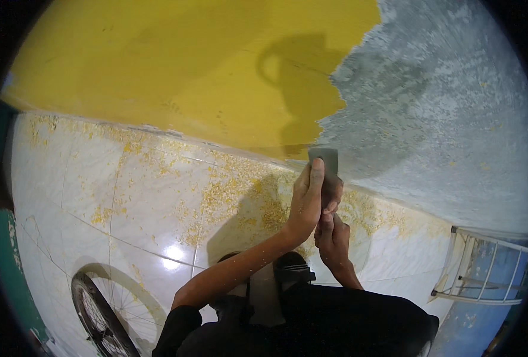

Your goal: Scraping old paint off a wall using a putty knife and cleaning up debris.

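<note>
Both my hands are closed on a flat, dark grey scraper [323,156] whose wide edge is up at the base of the wall. My left hand [305,208] wraps the upper part, with its thumb laid along the blade. Lower down, my right hand [334,233] grips the handle, which is mostly hidden by fingers. The blade is by the ragged border between yellow paint [216,71] and bare grey wall [442,113]. Beneath my hands, yellow and pale paint flakes [234,190] litter the floor.
White tiled floor [157,220] runs along the wall. A bicycle wheel [97,315] stands at the lower left. On the right is a white metal rack [490,268] beside a blue surface [472,309]. My sandalled foot [295,269] shows below my hands.
</note>
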Motion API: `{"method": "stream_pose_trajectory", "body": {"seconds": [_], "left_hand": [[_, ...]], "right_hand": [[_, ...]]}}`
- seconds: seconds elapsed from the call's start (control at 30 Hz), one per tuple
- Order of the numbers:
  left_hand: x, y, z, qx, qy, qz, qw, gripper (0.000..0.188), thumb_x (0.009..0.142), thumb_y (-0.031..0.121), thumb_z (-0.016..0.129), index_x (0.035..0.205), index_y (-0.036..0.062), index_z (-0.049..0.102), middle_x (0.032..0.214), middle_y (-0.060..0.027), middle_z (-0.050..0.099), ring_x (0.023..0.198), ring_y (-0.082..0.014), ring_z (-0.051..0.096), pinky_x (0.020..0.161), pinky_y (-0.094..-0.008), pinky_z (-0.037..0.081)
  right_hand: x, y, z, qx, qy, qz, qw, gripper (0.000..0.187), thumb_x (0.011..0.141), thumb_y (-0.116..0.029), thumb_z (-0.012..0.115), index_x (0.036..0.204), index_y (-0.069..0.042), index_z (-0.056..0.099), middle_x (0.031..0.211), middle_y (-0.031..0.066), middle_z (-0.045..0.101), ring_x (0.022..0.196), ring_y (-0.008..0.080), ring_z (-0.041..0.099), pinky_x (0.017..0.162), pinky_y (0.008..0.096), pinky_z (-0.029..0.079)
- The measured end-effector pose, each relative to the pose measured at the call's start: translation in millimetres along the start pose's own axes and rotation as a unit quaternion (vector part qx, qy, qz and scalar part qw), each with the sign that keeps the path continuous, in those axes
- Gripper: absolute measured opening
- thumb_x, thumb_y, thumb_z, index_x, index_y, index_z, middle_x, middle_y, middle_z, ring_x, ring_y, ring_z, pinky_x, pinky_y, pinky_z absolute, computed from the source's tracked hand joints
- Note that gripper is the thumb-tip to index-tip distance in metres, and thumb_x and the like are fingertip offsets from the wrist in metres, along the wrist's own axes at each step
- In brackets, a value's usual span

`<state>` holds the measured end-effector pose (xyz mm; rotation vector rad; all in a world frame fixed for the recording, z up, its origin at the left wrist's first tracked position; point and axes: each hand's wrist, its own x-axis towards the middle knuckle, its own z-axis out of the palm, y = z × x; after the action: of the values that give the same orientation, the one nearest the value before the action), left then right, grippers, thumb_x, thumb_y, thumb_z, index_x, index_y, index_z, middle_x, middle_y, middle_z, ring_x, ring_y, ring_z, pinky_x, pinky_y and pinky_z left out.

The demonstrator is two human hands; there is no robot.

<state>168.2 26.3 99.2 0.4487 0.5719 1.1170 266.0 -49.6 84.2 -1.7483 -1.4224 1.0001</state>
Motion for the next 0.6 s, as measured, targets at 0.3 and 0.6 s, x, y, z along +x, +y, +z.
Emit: {"method": "stream_pose_trajectory", "body": {"seconds": [0.3, 0.6], "left_hand": [[5, 5, -6, -0.022, -0.017, -0.007, 1.0, 0.039, 0.097, 0.046, 0.031, 0.084, 0.0098, 0.038, 0.064, -0.0035, 0.048, 0.046, -0.0072, 0.036, 0.043, -0.0202, 0.032], [5, 2, 2, -0.127, -0.021, -0.023, 0.991, 0.038, 0.097, 0.045, 0.032, 0.083, 0.0102, 0.039, 0.059, -0.0028, 0.047, 0.041, -0.0055, 0.034, 0.04, -0.0193, 0.03]], "right_hand": [[3, -4, 9, -0.096, 0.024, -0.02, 0.995, 0.028, 0.095, -0.022, 0.04, 0.099, 0.001, 0.055, 0.057, 0.015, 0.054, 0.051, 0.0289, 0.058, 0.049, 0.0367, 0.043], [2, -25, 4, -0.169, 0.041, 0.002, 0.985, 0.022, 0.092, -0.015, 0.044, 0.1, 0.002, 0.054, 0.07, 0.0261, 0.058, 0.065, 0.0433, 0.059, 0.056, 0.0445, 0.046]]}}
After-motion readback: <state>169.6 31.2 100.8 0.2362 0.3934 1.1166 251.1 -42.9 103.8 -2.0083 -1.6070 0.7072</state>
